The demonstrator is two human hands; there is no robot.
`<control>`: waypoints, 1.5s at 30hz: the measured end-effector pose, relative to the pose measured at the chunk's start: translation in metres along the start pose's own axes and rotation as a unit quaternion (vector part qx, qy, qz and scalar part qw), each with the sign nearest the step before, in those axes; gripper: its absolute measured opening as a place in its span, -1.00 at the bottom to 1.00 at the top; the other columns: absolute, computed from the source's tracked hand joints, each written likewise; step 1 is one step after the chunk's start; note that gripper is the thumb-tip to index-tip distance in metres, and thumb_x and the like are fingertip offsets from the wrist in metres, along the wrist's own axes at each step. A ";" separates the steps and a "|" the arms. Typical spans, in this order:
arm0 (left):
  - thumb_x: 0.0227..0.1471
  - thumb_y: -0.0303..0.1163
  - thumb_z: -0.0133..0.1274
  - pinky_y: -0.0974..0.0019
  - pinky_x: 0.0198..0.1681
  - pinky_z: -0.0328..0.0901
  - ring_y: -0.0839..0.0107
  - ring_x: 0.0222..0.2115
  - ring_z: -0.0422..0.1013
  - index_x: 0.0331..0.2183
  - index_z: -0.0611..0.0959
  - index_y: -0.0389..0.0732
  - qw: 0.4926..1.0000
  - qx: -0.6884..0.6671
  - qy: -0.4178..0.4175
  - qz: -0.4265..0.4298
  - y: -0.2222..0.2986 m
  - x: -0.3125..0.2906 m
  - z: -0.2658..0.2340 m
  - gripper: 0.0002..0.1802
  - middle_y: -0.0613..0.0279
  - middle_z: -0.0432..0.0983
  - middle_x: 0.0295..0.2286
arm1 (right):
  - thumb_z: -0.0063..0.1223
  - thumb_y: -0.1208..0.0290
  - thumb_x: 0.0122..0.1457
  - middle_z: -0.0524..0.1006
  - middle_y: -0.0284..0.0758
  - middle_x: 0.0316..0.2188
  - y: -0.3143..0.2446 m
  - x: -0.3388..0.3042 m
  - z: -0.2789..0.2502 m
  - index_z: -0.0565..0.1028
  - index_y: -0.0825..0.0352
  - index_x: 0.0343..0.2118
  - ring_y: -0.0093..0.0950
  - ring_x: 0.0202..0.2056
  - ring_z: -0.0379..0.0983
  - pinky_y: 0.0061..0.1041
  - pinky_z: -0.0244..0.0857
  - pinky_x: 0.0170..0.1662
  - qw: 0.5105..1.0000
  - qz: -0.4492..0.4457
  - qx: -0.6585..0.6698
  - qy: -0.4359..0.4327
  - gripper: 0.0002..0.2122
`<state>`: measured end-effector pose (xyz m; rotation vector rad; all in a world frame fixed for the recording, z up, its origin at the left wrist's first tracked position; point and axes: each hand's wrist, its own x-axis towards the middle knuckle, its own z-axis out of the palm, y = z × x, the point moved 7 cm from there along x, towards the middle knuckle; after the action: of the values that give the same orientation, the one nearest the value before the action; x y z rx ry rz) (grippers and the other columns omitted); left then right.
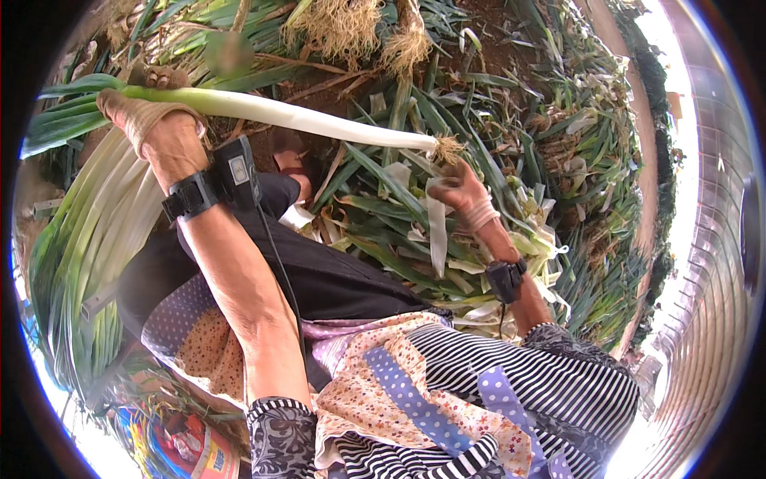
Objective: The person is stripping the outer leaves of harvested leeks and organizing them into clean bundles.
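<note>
The left hand (152,112) is closed around 1 long leek (319,121), near the place where the white stem becomes green leaves. This leek lies almost level across the upper part of the view, with its root end (448,149) toward the right. The right hand (463,195) is just below these roots, with fingers partly bent. A pale strip (437,239) hangs at its fingers, but I cannot tell if they pinch it. Beside the left forearm there is a pile of leeks (96,231), with white stems and green leaves. Loose leaves (383,209) cover the ground below the held leek. At the top, 2 bushy root clumps are visible. Each wrist wears a black device.
</note>
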<state>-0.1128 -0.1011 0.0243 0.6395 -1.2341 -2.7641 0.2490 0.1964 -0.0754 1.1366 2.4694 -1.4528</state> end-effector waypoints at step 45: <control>-0.05 0.25 -0.05 0.48 -0.76 0.00 0.58 -0.77 0.17 -0.42 0.46 -0.11 0.930 -0.313 -0.184 -0.066 0.009 -0.008 0.005 -0.44 0.45 0.22 -0.73 | 0.20 0.05 -0.19 0.31 -0.11 0.02 -0.045 -0.027 -0.071 0.30 0.21 0.06 -0.20 0.09 0.16 -0.25 0.06 0.13 0.914 0.009 -0.357 0.194 -0.31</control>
<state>-0.1087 -0.1022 0.0365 0.1521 -0.2662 -3.2179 0.2628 0.2238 0.0076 1.3277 2.8200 -0.2275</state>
